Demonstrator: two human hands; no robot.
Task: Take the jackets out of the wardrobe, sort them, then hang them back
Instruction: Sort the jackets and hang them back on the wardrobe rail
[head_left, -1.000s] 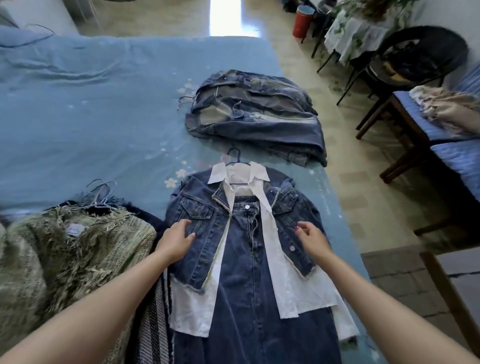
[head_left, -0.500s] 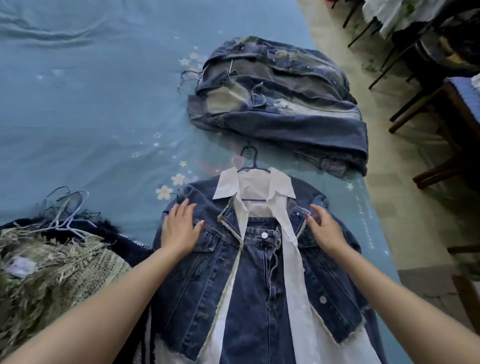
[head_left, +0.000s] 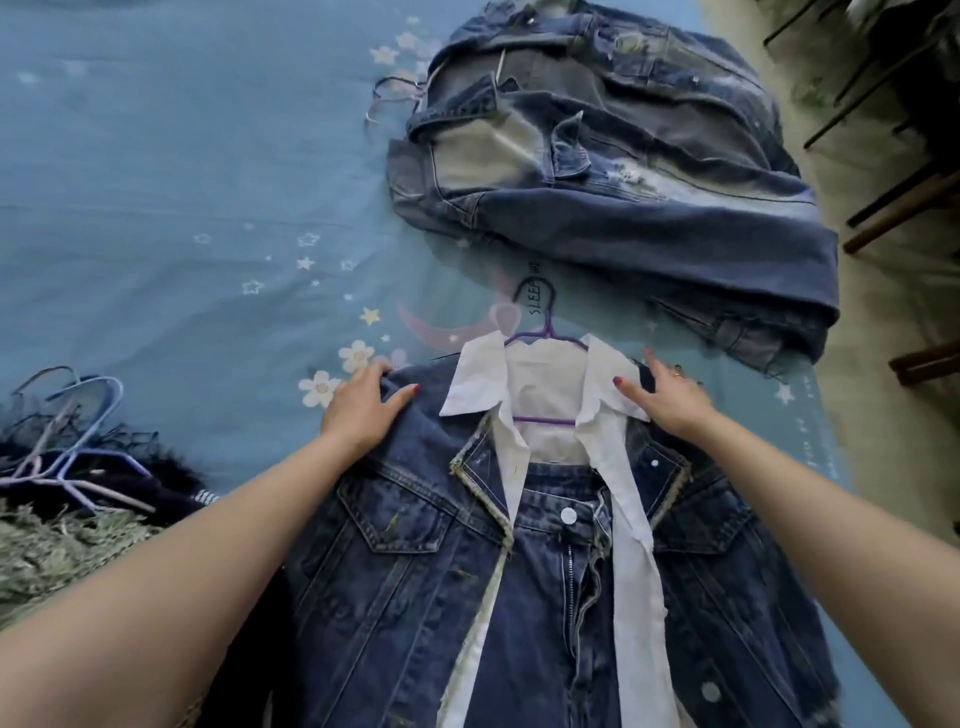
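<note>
Dark denim jacket (head_left: 415, 571) flat on bed (head_left: 156, 208), long axis near-to-far, collar + purple hanger (head_left: 540, 332) hook pointing away. L hand (head_left: 363, 410) grips its left shoulder; R hand (head_left: 670, 400) flat, fingers straight, on right shoulder. Beyond: faded denim pile (head_left: 623, 171).

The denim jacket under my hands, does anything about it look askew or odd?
Nothing looks damaged. The dark denim jacket lies flat and open on its purple hanger; the frayed edges look like styling. Only the white shirt strip runs slightly slanted.
</note>
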